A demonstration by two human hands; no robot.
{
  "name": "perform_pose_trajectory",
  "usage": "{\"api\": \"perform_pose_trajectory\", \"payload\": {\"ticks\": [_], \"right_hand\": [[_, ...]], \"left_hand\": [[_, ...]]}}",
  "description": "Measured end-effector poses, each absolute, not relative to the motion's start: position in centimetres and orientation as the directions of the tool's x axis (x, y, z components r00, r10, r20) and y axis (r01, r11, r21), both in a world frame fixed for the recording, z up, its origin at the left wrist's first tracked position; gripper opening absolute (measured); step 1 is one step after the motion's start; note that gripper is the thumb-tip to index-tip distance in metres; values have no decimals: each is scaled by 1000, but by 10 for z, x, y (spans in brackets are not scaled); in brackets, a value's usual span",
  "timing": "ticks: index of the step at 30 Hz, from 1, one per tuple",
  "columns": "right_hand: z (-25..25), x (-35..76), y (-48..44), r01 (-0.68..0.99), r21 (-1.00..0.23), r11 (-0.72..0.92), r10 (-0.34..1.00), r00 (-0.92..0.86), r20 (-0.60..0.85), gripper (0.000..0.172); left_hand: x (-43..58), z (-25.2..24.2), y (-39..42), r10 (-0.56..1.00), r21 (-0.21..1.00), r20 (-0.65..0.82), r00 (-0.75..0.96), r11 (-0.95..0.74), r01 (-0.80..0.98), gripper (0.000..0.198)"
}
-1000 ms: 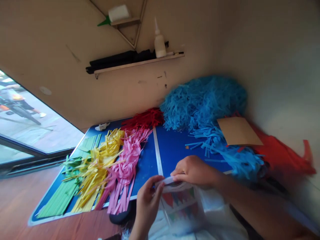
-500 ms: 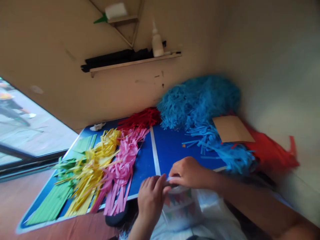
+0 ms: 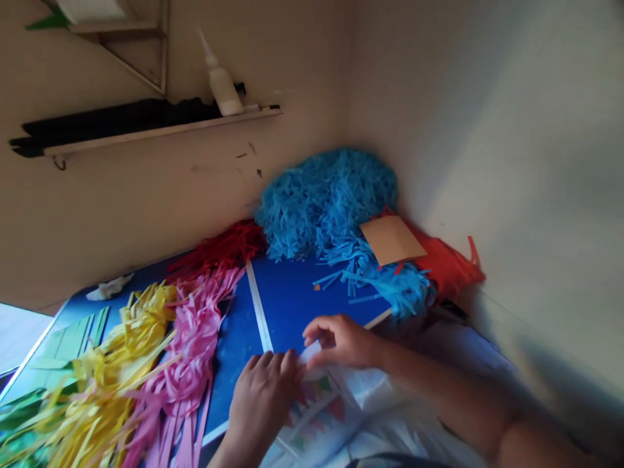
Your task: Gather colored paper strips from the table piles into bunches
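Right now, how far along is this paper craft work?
Already cut: piles of blue strips, red strips, pink strips and yellow strips lie on the blue table. In hand: the left hand and right hand grip a clear packet showing coloured flags. Nothing from it is out yet.

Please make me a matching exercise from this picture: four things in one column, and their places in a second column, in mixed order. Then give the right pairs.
Things:
1. glue bottle
2. cardboard sheet
3. pink strips
4. clear bag

Places:
A. between the yellow strips and the white line on the blue table
B. on the wall shelf
C. under both hands, at the table's near edge
D. on top of the blue strips, near the corner

Pairs: 1-B, 2-D, 3-A, 4-C
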State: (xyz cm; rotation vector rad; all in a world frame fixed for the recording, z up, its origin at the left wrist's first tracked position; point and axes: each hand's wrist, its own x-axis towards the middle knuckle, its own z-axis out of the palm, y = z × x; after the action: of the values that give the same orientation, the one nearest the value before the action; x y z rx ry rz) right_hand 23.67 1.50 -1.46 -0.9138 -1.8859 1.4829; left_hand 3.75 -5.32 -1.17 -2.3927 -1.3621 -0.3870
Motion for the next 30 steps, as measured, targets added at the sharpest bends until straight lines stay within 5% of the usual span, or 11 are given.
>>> {"api": "perform_pose_trajectory", "payload": {"ticks": [12,30], "right_hand": [[-34,247,-8,200,-928,315,815,-557,157,18],[-38,241,-8,224,-869,441,771,-590,240,20]], "left_hand": [[41,-3,-52,830,10,365,422,-457,889,39],[28,7,-59,723,-189,391,570,-543,818,33]]}}
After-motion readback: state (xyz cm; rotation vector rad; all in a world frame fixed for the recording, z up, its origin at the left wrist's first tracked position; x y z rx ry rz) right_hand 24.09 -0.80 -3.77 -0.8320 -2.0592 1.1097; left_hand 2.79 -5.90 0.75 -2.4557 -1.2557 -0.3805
